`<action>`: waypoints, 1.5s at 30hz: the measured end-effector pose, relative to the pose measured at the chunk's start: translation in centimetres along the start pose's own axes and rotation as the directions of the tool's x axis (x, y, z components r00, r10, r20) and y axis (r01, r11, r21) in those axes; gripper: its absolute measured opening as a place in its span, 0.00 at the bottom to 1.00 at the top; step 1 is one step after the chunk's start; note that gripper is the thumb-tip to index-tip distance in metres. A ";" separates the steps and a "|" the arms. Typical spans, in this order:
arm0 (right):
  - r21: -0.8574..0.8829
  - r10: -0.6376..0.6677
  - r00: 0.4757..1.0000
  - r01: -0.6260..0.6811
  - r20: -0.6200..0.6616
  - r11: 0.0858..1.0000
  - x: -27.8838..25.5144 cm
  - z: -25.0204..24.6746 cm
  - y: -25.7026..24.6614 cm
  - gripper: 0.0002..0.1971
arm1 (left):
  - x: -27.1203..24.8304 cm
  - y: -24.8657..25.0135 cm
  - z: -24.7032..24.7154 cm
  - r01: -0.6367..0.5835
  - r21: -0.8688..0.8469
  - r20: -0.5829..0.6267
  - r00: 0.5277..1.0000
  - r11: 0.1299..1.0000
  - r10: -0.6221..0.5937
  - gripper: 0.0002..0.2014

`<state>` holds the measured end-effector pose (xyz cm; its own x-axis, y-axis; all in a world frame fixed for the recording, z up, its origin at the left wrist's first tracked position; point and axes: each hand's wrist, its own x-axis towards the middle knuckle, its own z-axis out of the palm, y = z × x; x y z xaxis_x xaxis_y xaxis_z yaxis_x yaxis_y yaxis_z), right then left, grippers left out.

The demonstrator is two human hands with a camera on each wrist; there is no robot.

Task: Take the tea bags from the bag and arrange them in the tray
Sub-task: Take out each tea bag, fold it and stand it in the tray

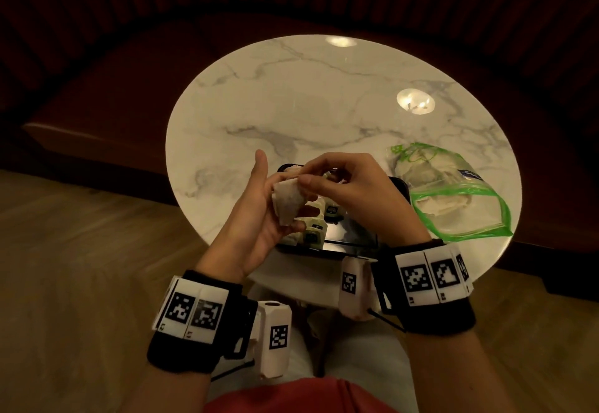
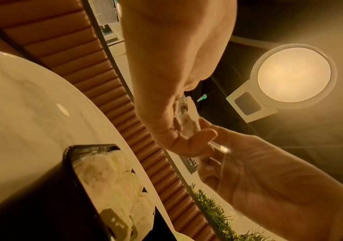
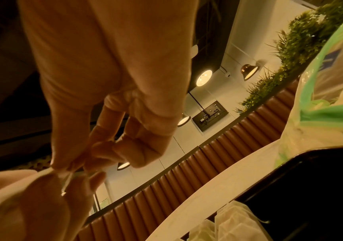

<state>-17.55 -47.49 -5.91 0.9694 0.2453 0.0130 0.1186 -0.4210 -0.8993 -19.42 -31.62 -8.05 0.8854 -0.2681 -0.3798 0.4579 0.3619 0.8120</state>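
A white pyramid tea bag (image 1: 289,203) lies in my upturned left hand (image 1: 281,200), whose fingers curl up round its lower side. My right hand (image 1: 304,180) reaches across from the right and pinches the bag's top corner between thumb and forefinger. Both hands hover over the near left part of a black tray (image 1: 358,239), where several tea bags (image 1: 312,231) with small tags stand in a row. The clear plastic bag (image 1: 453,200) with green edges lies right of the tray with more tea bags inside. The left wrist view shows the held tea bag (image 2: 189,118) between both hands.
The tray sits on a round white marble table (image 1: 291,104), near its front edge. A dark ribbed bench curves round the table's far side. Wooden floor lies to the left and right. My lap is just below the table's near edge.
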 end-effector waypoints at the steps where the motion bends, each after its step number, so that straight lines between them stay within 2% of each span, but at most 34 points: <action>1: 0.038 -0.005 1.000 0.006 -0.025 0.999 0.0 -0.1 0.1 0.02 | 0.0 0.0 0.0 0.002 -0.005 -0.012 1.000 1.000 -0.002 0.34; 5: 0.191 0.008 0.994 0.014 -0.111 0.981 -0.1 -0.4 0.4 0.02 | 0.0 0.0 0.2 -0.006 -0.014 -0.056 0.998 1.000 0.005 0.26; 9: 0.270 0.021 0.986 0.024 -0.165 0.963 -0.1 -0.3 0.7 0.04 | 0.1 -0.2 0.6 -0.019 -0.041 -0.098 0.995 0.999 0.015 0.17; 12: 0.336 0.019 0.973 0.062 -0.231 0.940 -0.1 -0.2 0.9 0.06 | 0.2 -0.3 0.5 0.003 -0.051 -0.145 0.989 0.999 -0.010 0.17; 16: 0.325 -0.026 0.948 0.133 -0.316 0.936 0.1 -0.3 1.1 0.02 | 0.3 -0.2 0.2 -0.016 -0.022 -0.222 0.975 1.000 0.011 0.18; 18: 0.288 -0.070 0.952 0.159 -0.298 0.944 0.0 -0.3 1.1 0.02 | 0.2 0.0 0.2 -0.044 -0.029 -0.220 0.975 0.999 0.037 0.20; 20: 0.255 -0.106 0.970 0.163 -0.221 0.953 -0.2 -0.2 1.2 0.03 | 0.0 0.3 0.5 -0.078 -0.041 -0.184 0.981 0.996 0.070 0.22; 23: 0.224 -0.132 0.988 0.148 -0.085 0.963 -0.7 -0.2 1.0 0.04 | -0.2 0.6 0.7 -0.174 -0.045 -0.146 0.975 0.984 0.166 0.16; 26: 0.273 -0.096 0.995 0.097 -0.018 0.957 -1.1 -0.7 0.9 0.06 | -0.3 0.7 0.6 -0.227 0.011 -0.144 0.963 0.974 0.226 0.10; 32: 0.228 -0.092 0.996 0.084 0.022 0.970 -1.3 -2.0 1.7 0.06 | -0.2 0.8 0.3 -0.223 0.032 -0.137 0.965 0.974 0.225 0.12; 37: 0.233 -0.041 0.999 0.043 -0.011 0.972 -1.1 -1.5 1.3 0.14 | -0.4 0.7 0.8 -0.197 0.095 -0.097 0.974 0.976 0.206 0.15; 41: 0.095 -0.039 0.997 0.045 -0.066 0.994 -0.6 -0.4 1.6 0.10 | -0.5 0.7 1.2 -0.188 0.118 -0.049 0.980 0.975 0.195 0.14; 45: 0.086 -0.057 0.992 0.067 -0.115 0.994 -0.4 -0.2 1.6 0.07 | -0.3 0.4 1.0 -0.224 0.179 -0.020 0.973 0.958 0.231 0.10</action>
<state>-17.74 -48.48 -7.29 0.9794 0.1665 0.1145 0.1643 -0.3269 -0.9307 -19.61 -32.24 -7.16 0.9687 -0.1592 -0.1903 0.2258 0.2474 0.9422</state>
